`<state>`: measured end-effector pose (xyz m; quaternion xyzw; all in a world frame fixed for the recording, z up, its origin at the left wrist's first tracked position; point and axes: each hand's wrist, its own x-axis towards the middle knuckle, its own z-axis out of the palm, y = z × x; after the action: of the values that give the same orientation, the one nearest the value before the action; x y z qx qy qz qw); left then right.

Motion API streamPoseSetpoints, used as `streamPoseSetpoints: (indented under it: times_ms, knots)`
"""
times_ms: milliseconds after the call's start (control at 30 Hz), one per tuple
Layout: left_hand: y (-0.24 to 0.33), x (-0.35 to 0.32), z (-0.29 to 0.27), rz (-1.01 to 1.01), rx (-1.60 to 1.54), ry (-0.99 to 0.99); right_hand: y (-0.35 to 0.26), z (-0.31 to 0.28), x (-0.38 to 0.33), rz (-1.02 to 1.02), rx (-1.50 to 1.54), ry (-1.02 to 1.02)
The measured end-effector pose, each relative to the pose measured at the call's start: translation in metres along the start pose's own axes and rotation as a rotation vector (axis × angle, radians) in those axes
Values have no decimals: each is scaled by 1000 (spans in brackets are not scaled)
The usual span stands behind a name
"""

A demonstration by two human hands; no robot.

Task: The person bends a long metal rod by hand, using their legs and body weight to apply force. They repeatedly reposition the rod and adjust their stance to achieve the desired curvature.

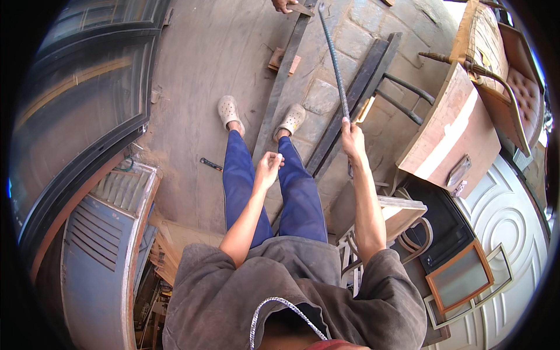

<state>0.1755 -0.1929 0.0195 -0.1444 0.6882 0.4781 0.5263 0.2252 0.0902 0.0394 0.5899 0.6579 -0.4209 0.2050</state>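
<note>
My right hand (353, 142) is closed round the lower end of a long, dark ribbed steel bar (334, 58). The bar slants up and away, slightly left, and its far tip is bent. In front of my thighs, my left hand (269, 167) has its fingers curled together; a small pale spot shows at the fingertips, too small to name. Between my feet runs a long grey wooden beam (281, 81). At its far end, another person's hand (284, 4) holds a flat piece of wood (301, 9).
A short dark-handled tool (210, 164) lies on the floor left of my legs. Dark beams (356, 96) lie to the right. Beyond them are a wooden panel (446, 131), a tufted chair (522, 96) and a white door (501, 216). Dark-framed glass panels (81, 105) stand left.
</note>
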Motion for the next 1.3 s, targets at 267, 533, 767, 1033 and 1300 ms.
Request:
streamPoseSetpoints:
  times_ms: [267, 533, 767, 1033, 1300]
  knots:
    - [41, -31, -21, 10, -105, -28, 36, -3, -16, 154, 96, -82]
    - [244, -205, -39, 1070, -714, -1353, 67, 1, -66, 182, -33, -35]
    - [272, -245, -32, 1233, -635, -1842, 38, 30, -86, 145, 98, -75]
    - [264, -254, -56, 1194, -687, -1810, -14, 39, -65, 157, 231, -128]
    - [250, -250, -97, 1239, -756, -1735, -56, 13, -89, 211, 344, -197]
